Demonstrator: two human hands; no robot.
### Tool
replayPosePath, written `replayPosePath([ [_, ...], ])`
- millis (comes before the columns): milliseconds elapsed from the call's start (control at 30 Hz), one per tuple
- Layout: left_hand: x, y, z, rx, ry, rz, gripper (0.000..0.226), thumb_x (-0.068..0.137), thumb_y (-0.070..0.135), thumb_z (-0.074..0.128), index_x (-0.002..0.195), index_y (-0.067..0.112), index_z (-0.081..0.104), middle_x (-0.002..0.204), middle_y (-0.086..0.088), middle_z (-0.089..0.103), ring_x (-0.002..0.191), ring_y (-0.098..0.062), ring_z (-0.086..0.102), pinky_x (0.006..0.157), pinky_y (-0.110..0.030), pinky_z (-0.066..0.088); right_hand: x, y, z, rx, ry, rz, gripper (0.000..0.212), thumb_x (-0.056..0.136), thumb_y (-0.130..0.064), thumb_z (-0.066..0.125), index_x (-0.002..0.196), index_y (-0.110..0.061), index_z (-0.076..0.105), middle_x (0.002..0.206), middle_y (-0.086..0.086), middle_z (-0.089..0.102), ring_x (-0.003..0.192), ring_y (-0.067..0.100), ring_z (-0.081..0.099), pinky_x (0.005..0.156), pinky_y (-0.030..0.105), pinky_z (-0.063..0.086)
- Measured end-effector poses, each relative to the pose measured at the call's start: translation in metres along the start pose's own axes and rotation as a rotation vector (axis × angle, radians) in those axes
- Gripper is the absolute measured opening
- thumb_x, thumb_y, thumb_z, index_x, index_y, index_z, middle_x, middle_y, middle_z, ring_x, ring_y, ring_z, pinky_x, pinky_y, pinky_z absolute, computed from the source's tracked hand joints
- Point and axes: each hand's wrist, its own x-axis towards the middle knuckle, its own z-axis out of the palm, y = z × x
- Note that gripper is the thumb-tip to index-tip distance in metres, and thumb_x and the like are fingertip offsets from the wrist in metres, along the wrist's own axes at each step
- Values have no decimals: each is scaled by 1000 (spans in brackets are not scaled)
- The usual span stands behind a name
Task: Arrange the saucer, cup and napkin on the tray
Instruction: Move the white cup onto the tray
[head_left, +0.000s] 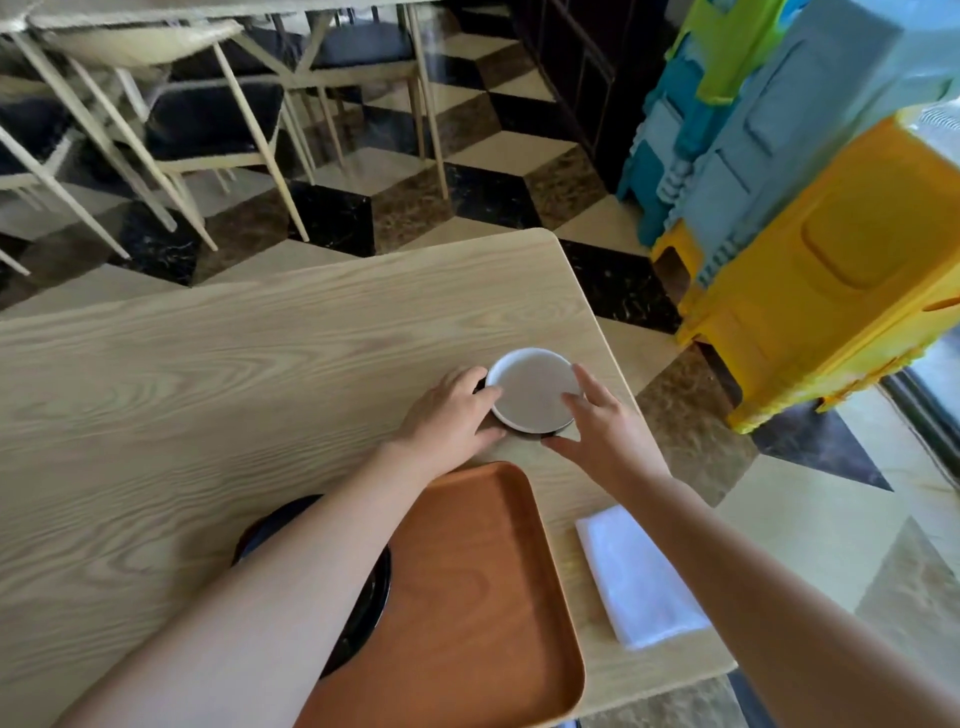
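Observation:
A cup (532, 389), dark outside with a white rim and pale inside, stands on the wooden table beyond the tray. My left hand (449, 415) wraps its left side with the thumb at the rim. My right hand (602, 421) holds its right side, fingers on the rim and thumb low at the base. An orange-brown wooden tray (467, 597) lies near me with nothing on it. A black saucer (363, 613) sits at the tray's left edge, mostly hidden under my left forearm. A folded white napkin (636, 577) lies on the table right of the tray.
The light wooden table (208, 389) ends just right of the napkin and cup. Stacked yellow, blue and green plastic stools (810, 249) stand to the right on the floor. Chairs and another table (208, 119) stand beyond the far edge.

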Motion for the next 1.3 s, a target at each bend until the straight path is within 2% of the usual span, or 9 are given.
replayPosePath([
  [200,-9,-7,0,-78,96,51,46,68,23,79,107,2,65,106,-21,60,102,-38,55,83,-50,51,-5,1,2,61,67,-81,51,59,-22,85,99,2,66,134,21,51,99,36,65,66,45,59],
  [333,-36,-3,-9,-112,204,29,45,65,27,81,101,5,68,103,-20,63,98,-37,59,85,-45,52,-17,-11,-15,127,122,-126,53,56,-21,87,101,-2,67,131,20,55,91,37,67,65,48,59],
  [400,-57,2,-10,-121,257,19,43,69,37,72,102,9,69,102,-17,64,97,-32,59,84,-38,50,-32,-20,-21,136,168,-164,54,53,-22,88,99,-2,69,127,19,58,85,34,69,60,43,60],
  [500,-89,6,-6,-125,260,8,48,72,49,59,104,14,68,101,-11,64,97,-24,57,85,-34,50,-59,-31,-19,163,163,-174,57,50,-24,90,99,-6,69,127,15,59,88,29,70,56,38,59],
  [700,-130,8,12,-147,256,-56,48,72,50,60,103,14,69,101,-9,65,100,-16,52,83,-30,52,-83,-37,2,182,59,-210,63,43,-18,91,100,-6,68,127,15,59,81,31,70,56,38,60],
  [867,-140,12,19,-142,290,-85,46,73,47,59,102,13,68,103,-9,65,104,-16,51,87,-29,49,-88,-37,12,184,45,-227,61,48,-20,90,103,-5,67,131,16,56,88,32,69,61,39,60],
  [1000,-143,13,27,-148,303,-120,43,73,43,64,102,12,69,105,-10,65,106,-17,50,89,-31,50,-86,-35,16,180,30,-250,61,49,-22,90,103,-5,66,131,15,56,85,32,70,59,37,59],
  [1100,-141,13,30,-121,325,-123,42,75,43,60,102,12,68,105,-10,65,106,-18,52,91,-28,47,-84,-35,15,163,21,-253,62,49,-25,90,103,-5,66,131,15,57,85,32,70,59,36,59],
  [1300,-138,11,31,-101,334,-125,42,76,44,59,103,13,67,105,-9,64,104,-21,56,87,-29,51,-80,-36,11,114,35,-259,62,47,-26,91,100,-5,68,129,14,58,82,29,70,57,33,57],
])
